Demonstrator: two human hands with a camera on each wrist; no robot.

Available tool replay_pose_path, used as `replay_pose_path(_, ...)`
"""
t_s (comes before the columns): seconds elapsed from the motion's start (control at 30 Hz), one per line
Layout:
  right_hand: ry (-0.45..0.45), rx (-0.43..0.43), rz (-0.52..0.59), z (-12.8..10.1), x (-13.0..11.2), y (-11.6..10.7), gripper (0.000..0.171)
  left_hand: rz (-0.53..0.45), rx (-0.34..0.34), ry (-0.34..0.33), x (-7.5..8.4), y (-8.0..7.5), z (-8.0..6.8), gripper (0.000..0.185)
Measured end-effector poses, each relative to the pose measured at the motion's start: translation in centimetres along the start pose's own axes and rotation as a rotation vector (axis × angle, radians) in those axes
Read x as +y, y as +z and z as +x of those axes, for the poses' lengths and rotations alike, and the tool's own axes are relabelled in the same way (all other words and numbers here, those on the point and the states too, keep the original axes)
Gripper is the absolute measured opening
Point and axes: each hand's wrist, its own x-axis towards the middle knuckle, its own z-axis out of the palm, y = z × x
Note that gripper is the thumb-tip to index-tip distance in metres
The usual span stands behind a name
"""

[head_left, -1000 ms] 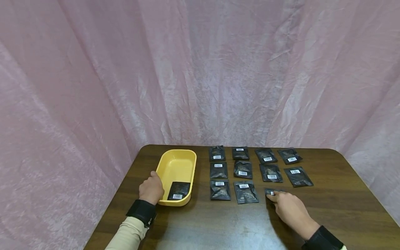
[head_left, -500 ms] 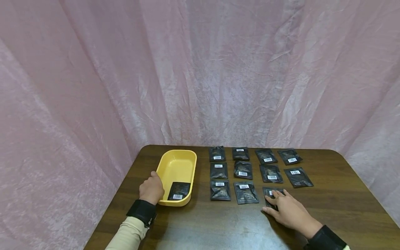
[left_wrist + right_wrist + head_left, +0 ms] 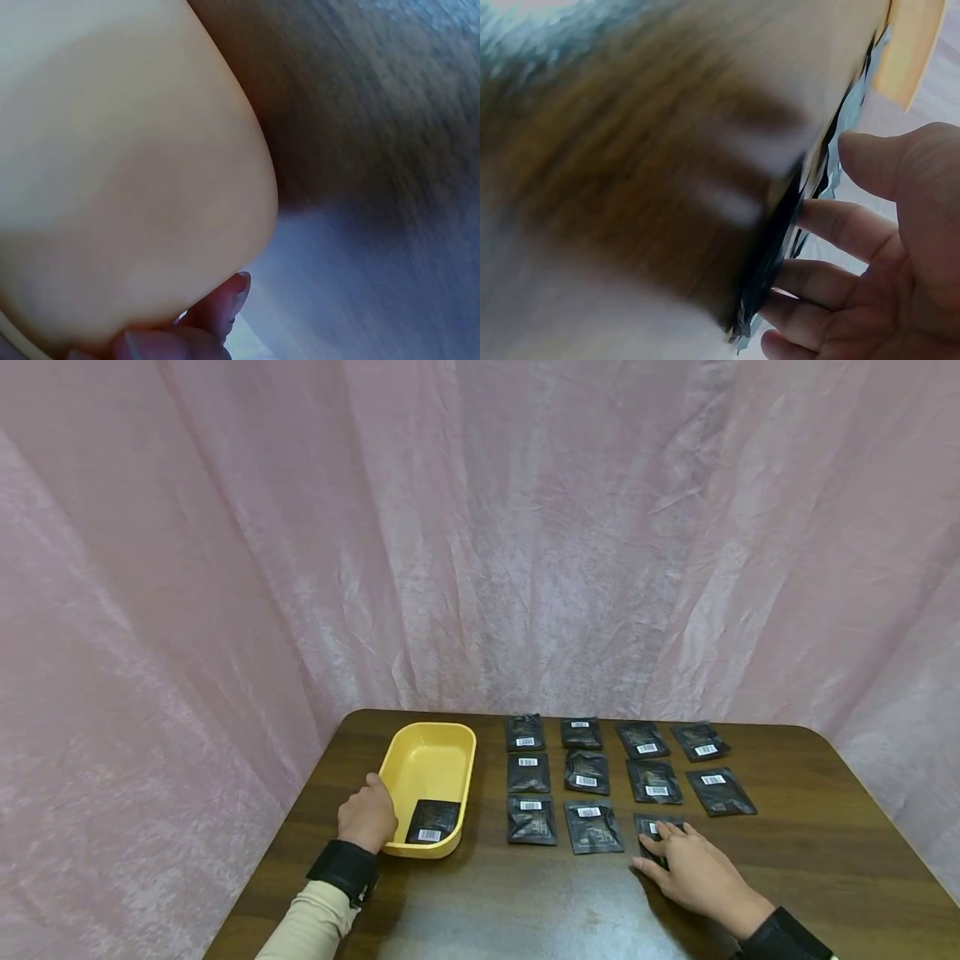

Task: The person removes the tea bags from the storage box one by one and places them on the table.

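A yellow plastic tray (image 3: 427,768) stands on the left of the table, and a black packet (image 3: 433,821) with a white barcode label lies in its near end. My left hand (image 3: 366,817) grips the tray's left side near the front; in the left wrist view its fingertips (image 3: 225,296) show against the tray wall. To the right, my right hand (image 3: 701,872) rests its fingers on another black packet (image 3: 642,823), partly covering it. The right wrist view shows those fingers fairly straight and spread, touching the packet's (image 3: 771,247) face, with the thumb apart from it.
More black packets (image 3: 588,772) with barcode labels lie flat in rows between the tray and my right hand and behind it. The brown wooden table (image 3: 517,902) ends at the back against a pink curtain (image 3: 480,543).
My right hand's fingers have spread and settled on the packet, and the thumb has moved out to the left. More of that packet shows now. The left hand and tray stay put.
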Motion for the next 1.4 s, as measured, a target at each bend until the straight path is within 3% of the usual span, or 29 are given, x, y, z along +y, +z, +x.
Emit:
replay_pose_path(0.7, 0.012, -0.002, 0.013, 0.5, -0.1, -0.2, 0.048, -0.006, -0.008, -0.022, 0.1, 0.0, 0.0, 0.035)
replay_pose_path(1.0, -0.004, 0.132, 0.042, 1.1, -0.6, -1.3, 0.053, -0.008, 0.016, -0.005, 0.2, 0.0, -0.1, 0.035)
replay_pose_path(1.17, -0.08, 0.201, 0.03, 2.5, -2.8, -2.7, 0.049, -0.006, 0.023, 0.003, 0.3, -0.2, -0.2, 0.033)
replay_pose_path(1.4, -0.236, 0.256, -0.035, 5.6, -8.8, -4.0, 0.045, 0.003, -0.006, -0.016, 0.4, -0.3, -0.3, 0.038)
